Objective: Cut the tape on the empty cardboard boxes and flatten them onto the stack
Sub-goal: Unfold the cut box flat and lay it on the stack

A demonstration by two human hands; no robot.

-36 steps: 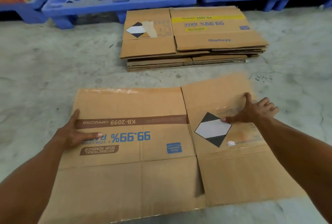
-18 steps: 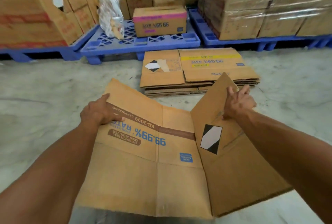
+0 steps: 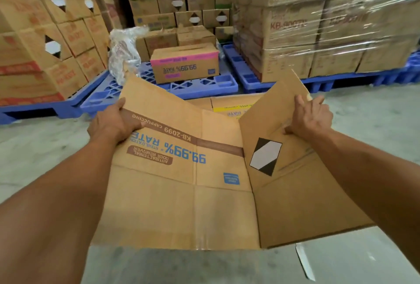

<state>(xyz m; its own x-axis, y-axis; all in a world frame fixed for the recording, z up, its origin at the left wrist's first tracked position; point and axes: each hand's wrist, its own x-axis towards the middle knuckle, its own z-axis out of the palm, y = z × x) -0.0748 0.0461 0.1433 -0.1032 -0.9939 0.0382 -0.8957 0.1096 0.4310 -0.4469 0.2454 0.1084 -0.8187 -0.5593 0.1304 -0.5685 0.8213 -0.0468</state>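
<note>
Grey concrete floor (image 3: 45,147) runs back to a row of blue plastic pallets (image 3: 204,83). At the left stand tall stacks of brown cartons (image 3: 34,44). On the middle pallet a crumpled clear plastic bag (image 3: 123,54) sits beside a single brown carton with a pink stripe (image 3: 184,65), and at the right is a block of shrink-wrapped cartons (image 3: 329,22).

In front, the left hand (image 3: 112,122) grips the left edge of a flattened brown cardboard box printed "99.99% RATE" (image 3: 181,192), thumb on top and fingers curled beneath. The box is held off the floor and bent at a crease, its right panel tilted upward. Behind it, mostly hidden, lies the stack of flattened boxes (image 3: 229,107). The right hand (image 3: 310,117) clasps the raised panel's far edge, fingers wrapped over it.
</note>
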